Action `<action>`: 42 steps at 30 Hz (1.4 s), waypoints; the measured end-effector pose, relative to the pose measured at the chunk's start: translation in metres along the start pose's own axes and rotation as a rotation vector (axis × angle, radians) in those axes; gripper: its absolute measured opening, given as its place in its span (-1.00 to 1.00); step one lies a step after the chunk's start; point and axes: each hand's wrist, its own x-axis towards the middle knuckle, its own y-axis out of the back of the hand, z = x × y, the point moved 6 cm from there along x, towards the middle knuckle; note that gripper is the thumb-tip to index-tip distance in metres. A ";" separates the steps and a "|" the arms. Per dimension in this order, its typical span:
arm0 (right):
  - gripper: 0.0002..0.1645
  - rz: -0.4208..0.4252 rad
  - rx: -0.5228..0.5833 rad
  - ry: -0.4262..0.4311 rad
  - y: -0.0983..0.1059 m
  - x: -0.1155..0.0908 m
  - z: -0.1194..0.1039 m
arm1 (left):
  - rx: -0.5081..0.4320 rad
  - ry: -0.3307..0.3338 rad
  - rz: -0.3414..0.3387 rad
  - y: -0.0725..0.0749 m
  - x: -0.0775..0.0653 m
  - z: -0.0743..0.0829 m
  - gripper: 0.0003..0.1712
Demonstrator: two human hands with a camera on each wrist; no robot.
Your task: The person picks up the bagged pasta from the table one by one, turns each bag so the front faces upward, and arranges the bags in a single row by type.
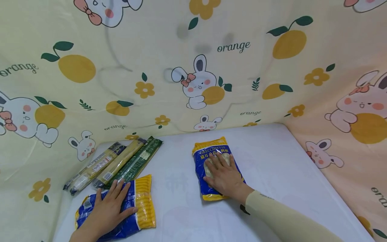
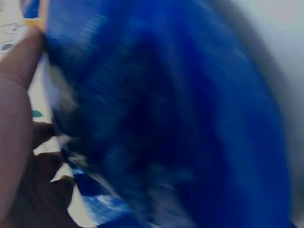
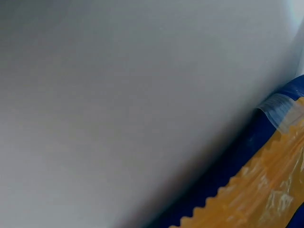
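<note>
My left hand (image 1: 110,208) lies with spread, straight fingers on a blue and yellow pasta bag (image 1: 143,201) at the front left. In the left wrist view that blue bag (image 2: 166,95) fills most of the picture, blurred, with my thumb and fingers along its side. Toward the middle right, my right hand (image 1: 225,176) rests palm down on an orecchiette bag (image 1: 213,150), also blue and yellow. Its fingers cover part of the bag's round window. Only the zigzag-cut yellow end of a bag (image 3: 256,185) appears in the right wrist view; the hand itself is out of that picture.
Three long slim packs of noodles lie slanted side by side behind the left bag: a dark-ended one (image 1: 95,168), a yellowish one (image 1: 121,163) and a green one (image 1: 140,159). A white tabletop (image 1: 178,215) carries everything. Printed rabbit-and-orange cloth (image 1: 163,43) hangs around the back and sides.
</note>
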 end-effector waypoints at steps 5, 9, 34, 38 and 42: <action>-0.11 0.009 -0.008 -0.013 0.000 -0.003 0.015 | -0.005 -0.021 0.057 -0.011 -0.003 -0.008 0.37; -0.12 0.023 -0.020 -0.031 0.000 -0.007 0.035 | -0.006 -0.045 0.101 -0.019 -0.004 -0.008 0.30; -0.08 -0.045 0.013 -0.143 0.000 -0.052 0.208 | -0.006 -0.019 0.163 -0.031 -0.004 0.002 0.30; -0.13 -0.077 0.031 -0.163 0.003 -0.056 0.231 | 0.002 -0.022 0.172 -0.032 -0.004 0.006 0.28; -0.22 -0.107 0.029 -0.175 0.005 -0.059 0.245 | -0.004 -0.031 0.166 -0.034 -0.003 0.011 0.25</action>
